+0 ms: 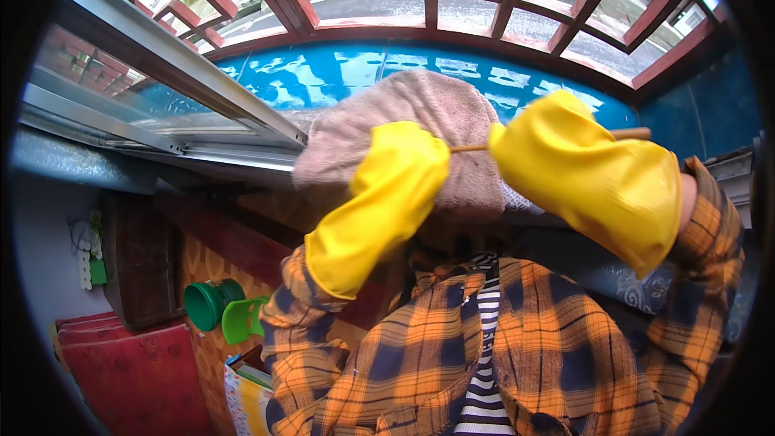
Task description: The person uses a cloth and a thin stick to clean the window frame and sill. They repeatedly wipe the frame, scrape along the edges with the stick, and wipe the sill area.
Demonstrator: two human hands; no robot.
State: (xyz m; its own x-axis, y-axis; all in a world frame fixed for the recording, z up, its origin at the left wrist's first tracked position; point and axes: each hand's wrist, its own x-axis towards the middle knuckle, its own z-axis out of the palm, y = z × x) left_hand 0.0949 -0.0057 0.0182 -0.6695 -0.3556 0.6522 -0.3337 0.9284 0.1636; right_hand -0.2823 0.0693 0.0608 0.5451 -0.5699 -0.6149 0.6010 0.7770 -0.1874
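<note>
I wear long yellow rubber gloves on both hands. A thin wooden stick (470,148) runs crosswise between them. My left hand (404,157) is closed round its left end, over a fuzzy pinkish-brown cloth or cushion (420,101); which of the two I cannot tell. Farther along the stick, my right hand (549,141) is closed on it, and the far end juts out to the right past the glove. The fuzzy piece lies bunched at the open window, partly covered by my left glove. Fingertips of both gloves are mostly hidden.
Beyond the sill are blue glossy tiles (323,73) and a red-brown window lattice (432,8). A sliding glass window frame (186,64) stands at left. Lower left are a green bucket (202,307), a bright green stool (240,320), a red cushion (137,379) and a dark wooden cabinet (141,258).
</note>
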